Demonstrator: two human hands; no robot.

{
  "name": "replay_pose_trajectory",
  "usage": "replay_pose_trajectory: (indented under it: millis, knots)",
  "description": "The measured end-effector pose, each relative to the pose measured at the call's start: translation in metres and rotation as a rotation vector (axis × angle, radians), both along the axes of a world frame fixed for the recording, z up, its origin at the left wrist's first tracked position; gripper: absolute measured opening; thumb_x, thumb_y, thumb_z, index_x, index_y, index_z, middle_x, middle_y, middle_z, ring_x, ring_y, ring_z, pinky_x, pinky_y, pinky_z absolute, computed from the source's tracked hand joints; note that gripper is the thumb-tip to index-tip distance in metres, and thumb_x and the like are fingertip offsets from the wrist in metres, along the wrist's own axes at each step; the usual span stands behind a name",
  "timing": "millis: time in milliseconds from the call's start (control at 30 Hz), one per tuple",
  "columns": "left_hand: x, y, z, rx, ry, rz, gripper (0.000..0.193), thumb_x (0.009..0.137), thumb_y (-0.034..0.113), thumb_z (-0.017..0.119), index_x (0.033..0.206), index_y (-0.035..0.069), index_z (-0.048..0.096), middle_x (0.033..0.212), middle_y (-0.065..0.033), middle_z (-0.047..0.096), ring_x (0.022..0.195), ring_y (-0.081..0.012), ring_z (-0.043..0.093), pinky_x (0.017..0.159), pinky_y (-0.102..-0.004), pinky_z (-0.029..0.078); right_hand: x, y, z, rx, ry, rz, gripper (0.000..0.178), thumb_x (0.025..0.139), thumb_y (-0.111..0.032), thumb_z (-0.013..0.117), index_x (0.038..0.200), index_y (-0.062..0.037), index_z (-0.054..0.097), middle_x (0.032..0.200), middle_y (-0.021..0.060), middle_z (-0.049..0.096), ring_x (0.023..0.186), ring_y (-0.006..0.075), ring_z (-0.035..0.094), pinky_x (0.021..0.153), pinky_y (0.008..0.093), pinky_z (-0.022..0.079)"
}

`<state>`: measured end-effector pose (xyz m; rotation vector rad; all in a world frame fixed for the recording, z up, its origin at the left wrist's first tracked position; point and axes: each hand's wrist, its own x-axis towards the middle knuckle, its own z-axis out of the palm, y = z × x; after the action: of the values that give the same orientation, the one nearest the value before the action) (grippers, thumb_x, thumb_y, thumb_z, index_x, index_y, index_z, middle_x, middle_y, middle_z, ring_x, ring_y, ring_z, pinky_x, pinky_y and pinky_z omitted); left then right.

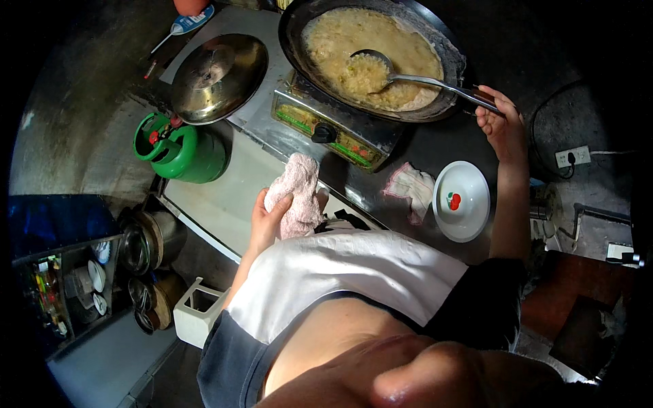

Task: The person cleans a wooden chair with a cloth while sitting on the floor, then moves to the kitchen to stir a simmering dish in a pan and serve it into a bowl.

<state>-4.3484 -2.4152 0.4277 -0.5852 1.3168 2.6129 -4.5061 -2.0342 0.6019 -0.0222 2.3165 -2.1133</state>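
A large dark wok [435, 102] full of pale yellow porridge-like food sits on a gas stove [333, 132]. My right hand [500, 122] grips the handle of a metal ladle [415, 78], whose bowl rests in the food, filled with it. My left hand [266, 221] holds a pink cloth [299, 194] against the counter edge, just in front of the stove.
A steel lid [218, 78] lies on the counter left of the wok. A green gas cylinder [180, 149] stands below it. A white plate with a red mark [462, 200] and a folded rag [408, 190] lie right of the stove. Pots [146, 245] are stacked lower left.
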Motion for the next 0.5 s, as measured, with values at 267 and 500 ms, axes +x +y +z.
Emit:
replay_pose_trajectory:
  millis: [267, 500]
  knots:
    - [-0.002, 0.001, -0.006, -0.024, 0.006, -0.001, 0.027, 0.083, 0.007, 0.063, 0.105, 0.003, 0.048, 0.096, -0.0093, 0.061, 0.084, -0.0172, 0.061, 0.074, -0.0301, 0.05, 0.002, -0.003, 0.013, 0.193, 0.223, 0.057, 0.046, 0.085, -0.028, 0.052, 0.118, 0.0042, 0.051, 0.083, 0.0104, 0.064, 0.066, 0.0109, 0.061, 0.055, 0.0199, 0.048]
    - [0.002, 0.001, 0.0, -0.009, -0.025, 0.042, 0.028, 0.083, 0.007, 0.064, 0.105, 0.002, 0.048, 0.096, -0.0099, 0.061, 0.085, -0.0173, 0.061, 0.074, -0.0306, 0.05, -0.053, -0.018, 0.006, 0.709, 0.544, 0.011, 0.028, 0.087, -0.014, 0.055, 0.114, -0.0064, 0.059, 0.088, 0.0057, 0.064, 0.072, 0.0103, 0.06, 0.062, 0.0232, 0.048]
